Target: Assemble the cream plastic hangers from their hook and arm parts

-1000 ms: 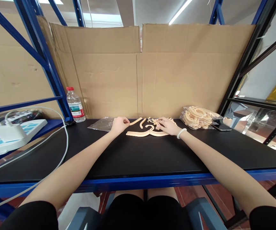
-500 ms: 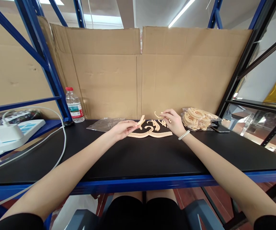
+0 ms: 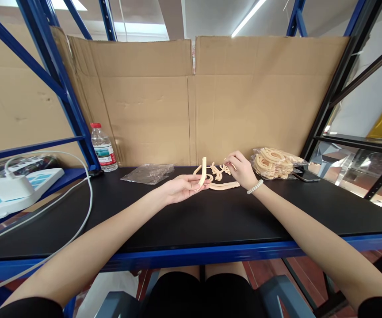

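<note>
My left hand point(image 3: 186, 187) is closed on a pale curved wooden strip point(image 3: 204, 171), which stands up from the fingers above the black table. To its right, my right hand point(image 3: 241, 170) is pinched together; the small wooden piece in its fingers is mostly hidden. Beneath and between the hands lie a long curved wooden moulding point(image 3: 224, 186), its left part covered by my left hand, and some small carved wooden scrolls point(image 3: 216, 171) behind it.
A clear bag of wooden pieces point(image 3: 273, 163) sits at right beside a phone point(image 3: 306, 175). A flat plastic bag point(image 3: 148, 173) lies left of centre. Further left are a water bottle point(image 3: 103, 150), a power strip point(image 3: 41, 187) and a white cable point(image 3: 89, 194). Cardboard point(image 3: 144, 106) walls the back.
My left hand has moved right and turned, so its wooden strip now points upward. My right hand stays nearly in place, with its thin piece now mostly out of sight.
</note>
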`<state>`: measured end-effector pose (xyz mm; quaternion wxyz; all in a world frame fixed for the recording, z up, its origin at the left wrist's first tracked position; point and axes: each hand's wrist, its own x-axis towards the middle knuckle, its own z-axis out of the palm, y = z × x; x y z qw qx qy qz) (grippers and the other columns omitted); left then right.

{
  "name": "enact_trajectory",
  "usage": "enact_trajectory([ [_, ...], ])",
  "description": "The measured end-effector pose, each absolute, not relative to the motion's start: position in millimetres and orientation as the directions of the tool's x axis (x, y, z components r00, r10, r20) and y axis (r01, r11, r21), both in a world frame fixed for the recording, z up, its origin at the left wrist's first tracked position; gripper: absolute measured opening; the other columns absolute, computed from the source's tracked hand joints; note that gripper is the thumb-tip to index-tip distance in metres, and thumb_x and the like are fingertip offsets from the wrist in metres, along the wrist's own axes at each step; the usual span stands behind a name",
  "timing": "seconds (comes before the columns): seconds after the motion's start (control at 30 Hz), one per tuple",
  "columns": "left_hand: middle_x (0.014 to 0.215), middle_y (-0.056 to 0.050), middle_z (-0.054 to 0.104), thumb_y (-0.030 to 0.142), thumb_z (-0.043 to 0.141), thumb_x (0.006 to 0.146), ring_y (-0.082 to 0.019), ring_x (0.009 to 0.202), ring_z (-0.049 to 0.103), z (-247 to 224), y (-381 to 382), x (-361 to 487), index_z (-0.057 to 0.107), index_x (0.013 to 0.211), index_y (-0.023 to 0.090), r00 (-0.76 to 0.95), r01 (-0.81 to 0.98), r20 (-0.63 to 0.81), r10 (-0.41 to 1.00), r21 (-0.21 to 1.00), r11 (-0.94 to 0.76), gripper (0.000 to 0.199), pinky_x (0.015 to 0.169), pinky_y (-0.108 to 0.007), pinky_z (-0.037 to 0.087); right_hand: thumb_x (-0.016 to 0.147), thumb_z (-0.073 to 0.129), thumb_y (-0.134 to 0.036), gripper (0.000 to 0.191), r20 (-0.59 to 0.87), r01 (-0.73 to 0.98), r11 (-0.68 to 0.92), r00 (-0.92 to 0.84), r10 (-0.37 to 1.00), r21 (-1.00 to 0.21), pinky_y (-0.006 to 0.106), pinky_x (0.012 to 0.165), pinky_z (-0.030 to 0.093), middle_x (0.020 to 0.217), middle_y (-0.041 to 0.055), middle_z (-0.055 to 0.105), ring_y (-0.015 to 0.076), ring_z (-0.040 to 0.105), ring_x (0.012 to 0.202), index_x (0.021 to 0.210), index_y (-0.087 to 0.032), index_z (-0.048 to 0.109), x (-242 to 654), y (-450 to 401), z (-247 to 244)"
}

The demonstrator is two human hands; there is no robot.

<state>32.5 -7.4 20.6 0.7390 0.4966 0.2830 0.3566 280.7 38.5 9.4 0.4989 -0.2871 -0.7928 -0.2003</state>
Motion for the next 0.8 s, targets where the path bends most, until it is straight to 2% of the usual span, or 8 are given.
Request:
enact_trajectory([
  [0.13, 0.099, -0.010, 0.071, -0.011, 0.060, 0.072, -0.017, 0.093, 0.069, 18, -8, 33, 0.068, 0.107, 0.007, 0.593, -0.209, -0.116, 0.797, 0.933, 0.292, 0.041, 0.108, -0.030, 0.039, 0.090, 0.046, -0.015, 0.013, 0.899, 0.682, 0.732, -0.316, 0.304, -0.009, 0.031, 0.071, 0.048, 0.084, 0.0054, 0.056, 0.0188, 0.057, 0.076, 0.082, -0.021, 0.054, 283, 39, 8],
  [0.27, 0.097, -0.008, 0.070, -0.006, 0.066, 0.071, -0.018, 0.092, 0.069, 15, -9, 35, 0.067, 0.107, 0.010, 0.593, -0.169, -0.123, 0.796, 0.947, 0.272, 0.040, 0.100, -0.030, 0.047, 0.089, 0.046, -0.021, 0.011, 0.885, 0.728, 0.683, -0.275, 0.376, -0.065, 0.030, 0.066, 0.044, 0.076, 0.0050, 0.058, 0.0194, 0.056, 0.071, 0.080, -0.021, 0.052, 284, 38, 8],
  [0.43, 0.090, -0.007, 0.068, -0.002, 0.072, 0.069, -0.020, 0.085, 0.071, 13, -13, 39, 0.068, 0.102, 0.010, 0.548, -0.126, -0.156, 0.822, 0.956, 0.266, 0.036, 0.092, -0.030, 0.053, 0.082, 0.055, -0.023, 0.009, 0.654, 0.754, 0.594, -0.303, 0.693, -0.281, 0.024, 0.057, 0.038, 0.063, -0.0006, 0.059, 0.0144, 0.054, 0.057, 0.074, -0.020, 0.055, 277, 38, 2],
  [0.5, 0.087, -0.007, 0.067, -0.002, 0.074, 0.069, -0.020, 0.084, 0.072, 12, -15, 41, 0.067, 0.101, 0.010, 0.532, -0.123, -0.164, 0.831, 0.956, 0.267, 0.035, 0.091, -0.030, 0.054, 0.080, 0.056, -0.023, 0.010, 0.590, 0.792, 0.529, -0.278, 0.758, -0.306, 0.024, 0.056, 0.036, 0.060, -0.0011, 0.060, 0.0135, 0.053, 0.055, 0.071, -0.019, 0.056, 273, 41, -2],
  [0.63, 0.081, -0.004, 0.065, -0.002, 0.074, 0.069, -0.022, 0.083, 0.072, 9, -19, 45, 0.065, 0.103, 0.010, 0.523, -0.111, -0.162, 0.837, 0.961, 0.255, 0.037, 0.090, -0.031, 0.055, 0.080, 0.056, -0.021, 0.009, 0.561, 0.789, 0.525, -0.289, 0.776, -0.320, 0.024, 0.058, 0.037, 0.063, -0.0007, 0.062, 0.0118, 0.053, 0.055, 0.072, -0.018, 0.060, 270, 43, -4],
  [0.73, 0.078, -0.004, 0.066, -0.002, 0.071, 0.074, -0.020, 0.081, 0.072, 9, -20, 48, 0.064, 0.097, 0.010, 0.482, -0.116, -0.152, 0.863, 0.965, 0.235, 0.027, 0.086, -0.031, 0.057, 0.080, 0.058, -0.023, 0.007, 0.515, 0.624, 0.689, -0.480, 0.710, -0.369, 0.021, 0.055, 0.038, 0.066, -0.0014, 0.062, 0.0097, 0.051, 0.055, 0.076, -0.017, 0.060, 267, 27, 3],
  [0.8, 0.077, -0.005, 0.067, -0.002, 0.067, 0.077, -0.018, 0.077, 0.072, 11, -20, 49, 0.064, 0.089, 0.010, 0.420, -0.145, -0.137, 0.897, 0.966, 0.215, 0.017, 0.083, -0.029, 0.058, 0.080, 0.059, -0.023, 0.008, 0.474, 0.462, 0.793, -0.637, 0.608, -0.397, 0.021, 0.053, 0.039, 0.063, -0.0026, 0.059, 0.0090, 0.048, 0.053, 0.076, -0.017, 0.060, 260, 8, 9],
])
